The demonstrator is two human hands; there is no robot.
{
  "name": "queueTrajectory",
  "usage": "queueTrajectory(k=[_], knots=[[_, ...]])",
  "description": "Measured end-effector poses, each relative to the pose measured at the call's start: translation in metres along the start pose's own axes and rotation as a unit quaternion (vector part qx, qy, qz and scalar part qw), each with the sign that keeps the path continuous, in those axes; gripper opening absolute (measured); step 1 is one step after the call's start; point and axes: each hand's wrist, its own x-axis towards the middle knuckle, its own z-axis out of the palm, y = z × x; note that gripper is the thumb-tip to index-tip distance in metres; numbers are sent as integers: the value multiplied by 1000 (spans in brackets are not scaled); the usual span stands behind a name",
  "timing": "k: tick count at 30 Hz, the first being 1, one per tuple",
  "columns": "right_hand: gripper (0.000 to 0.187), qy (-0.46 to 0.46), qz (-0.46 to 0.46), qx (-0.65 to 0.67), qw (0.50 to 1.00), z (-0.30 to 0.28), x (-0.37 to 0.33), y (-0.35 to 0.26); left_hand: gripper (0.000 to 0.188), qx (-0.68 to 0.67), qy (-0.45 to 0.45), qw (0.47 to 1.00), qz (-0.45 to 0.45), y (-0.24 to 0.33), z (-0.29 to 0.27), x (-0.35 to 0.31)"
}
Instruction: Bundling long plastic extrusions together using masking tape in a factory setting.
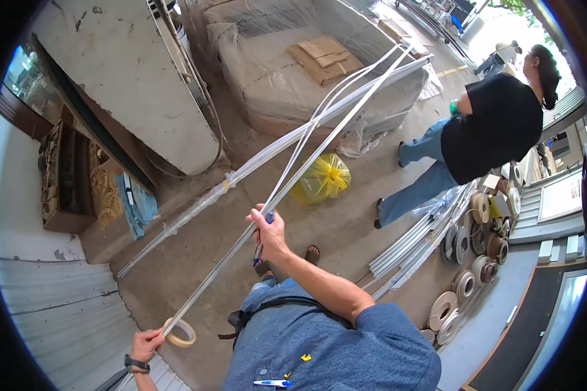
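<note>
My right hand (pixel 267 233) is closed around several long, thin white strips (pixel 332 137), near their middle. A slim blue object (pixel 269 217) sticks out of the same grip; its kind is unclear. My left hand (pixel 149 345), with a dark watch on the wrist, pinches the strips near their lower end. Right by its fingers is a roll of beige tape (pixel 181 332); whether it hangs from the hand or the strips I cannot tell. The strips slant away to the upper right, bowing apart before their far tips meet above the plastic-wrapped furniture (pixel 261 98).
Beneath the strips, a plastic-wrapped bundle of long strips (pixel 209 195) slants from floor to furniture. A yellow plastic bag (pixel 321 179) sits on the floor. A person in black (pixel 496 124) stands at right, near long profiles (pixel 411 241) and edging rolls (pixel 445 309). A large board (pixel 124 78) leans at left.
</note>
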Motion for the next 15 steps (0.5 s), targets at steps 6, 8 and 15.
queueTrajectory(k=[6,8,15], knots=[[23,-7,-14,-16,1000,-5,26,-13,30,9,44,998,-38,-65,-35,-37],[21,8,-32,-26,999,-14,43,-19,29,13,41,997,-62,-92,-52,-42],[21,16,-60,-23,998,-26,72,-16,27,17,35,996,-77,-107,-76,-18]])
